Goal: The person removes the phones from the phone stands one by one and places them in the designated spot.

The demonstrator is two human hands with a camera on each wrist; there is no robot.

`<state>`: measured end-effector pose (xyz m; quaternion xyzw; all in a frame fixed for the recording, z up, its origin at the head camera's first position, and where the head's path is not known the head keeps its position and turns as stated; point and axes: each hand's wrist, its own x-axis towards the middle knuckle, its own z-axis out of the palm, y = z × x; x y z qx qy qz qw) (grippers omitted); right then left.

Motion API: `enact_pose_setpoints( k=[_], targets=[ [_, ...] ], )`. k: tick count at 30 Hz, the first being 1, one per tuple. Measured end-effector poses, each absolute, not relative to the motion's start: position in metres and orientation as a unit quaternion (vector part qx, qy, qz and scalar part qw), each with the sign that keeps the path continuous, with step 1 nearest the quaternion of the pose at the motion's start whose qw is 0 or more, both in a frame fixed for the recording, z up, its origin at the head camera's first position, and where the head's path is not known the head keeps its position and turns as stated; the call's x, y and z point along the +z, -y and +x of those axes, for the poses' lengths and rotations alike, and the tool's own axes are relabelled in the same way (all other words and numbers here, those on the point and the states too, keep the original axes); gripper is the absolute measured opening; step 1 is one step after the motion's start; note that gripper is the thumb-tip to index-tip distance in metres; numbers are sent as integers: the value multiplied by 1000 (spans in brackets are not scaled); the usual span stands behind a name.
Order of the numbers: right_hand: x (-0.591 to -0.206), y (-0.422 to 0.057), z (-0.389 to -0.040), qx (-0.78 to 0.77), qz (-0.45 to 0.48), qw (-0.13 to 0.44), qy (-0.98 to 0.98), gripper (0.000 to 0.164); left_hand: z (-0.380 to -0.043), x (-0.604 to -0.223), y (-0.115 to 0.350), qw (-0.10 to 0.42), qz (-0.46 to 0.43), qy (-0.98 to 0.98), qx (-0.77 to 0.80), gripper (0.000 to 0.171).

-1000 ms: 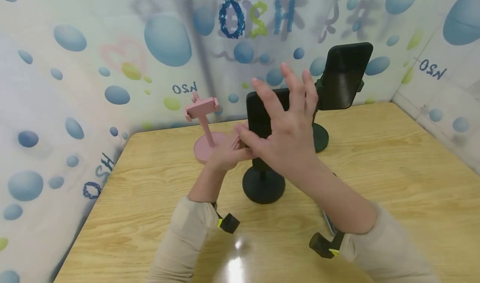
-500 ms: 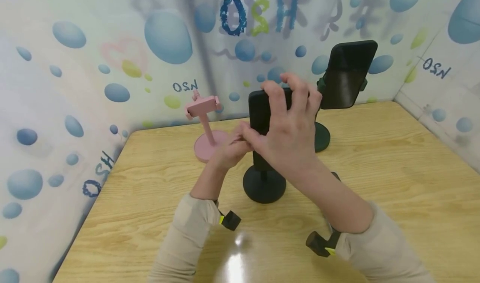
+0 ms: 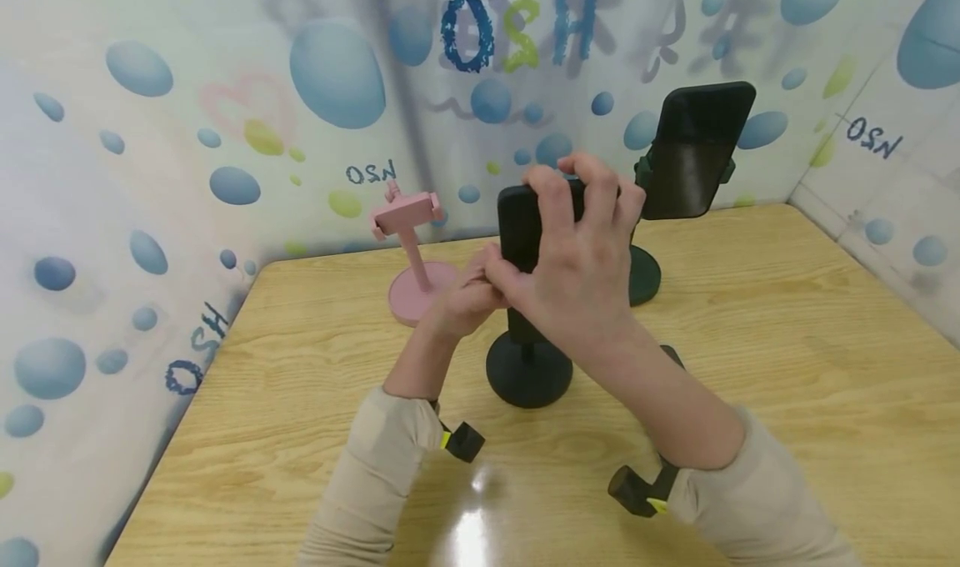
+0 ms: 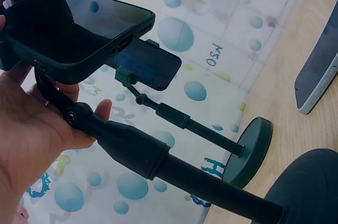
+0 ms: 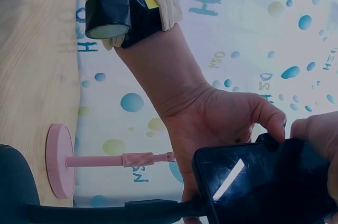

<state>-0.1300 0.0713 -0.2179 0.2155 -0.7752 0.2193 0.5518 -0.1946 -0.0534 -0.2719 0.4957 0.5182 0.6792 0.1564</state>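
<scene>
Pink stand (image 3: 407, 214) is standing on surface (image 3: 795, 342); left hand (image 3: 468, 300) is gripping black phone's (image 3: 517, 225) left edge, fingers behind; phone is sitting on black stand (image 3: 528, 375); right hand (image 3: 581, 275) is clasping it, fingers curling over top; green stand (image 3: 645, 275) is holding another phone (image 3: 693, 150).

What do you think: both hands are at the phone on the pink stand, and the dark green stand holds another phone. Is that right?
Nearly! Both hands, left hand and right hand, are at the phone on the black stand, not the pink stand; the head view shows it. The dark green stand does hold another phone.
</scene>
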Motion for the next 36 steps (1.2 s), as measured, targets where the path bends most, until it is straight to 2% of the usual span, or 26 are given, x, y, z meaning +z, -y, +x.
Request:
enact_pose_setpoints(
  k=[6,17,30,36],
  targets=[
    [-219,-71,-130,222,219,556,770,55,-197,-271,52,152,508,-513,674,30],
    [-220,-72,-130,221,226,564,762,53,-198,-270,53,152,515,-508,673,35],
    [-221,-73,-129,230,226,557,765,53,-199,-271,54,182,507,-506,674,31],
    [-222,-74,-130,235,228,556,764,52,-200,-271,53,177,510,-509,671,38]
  ],
)
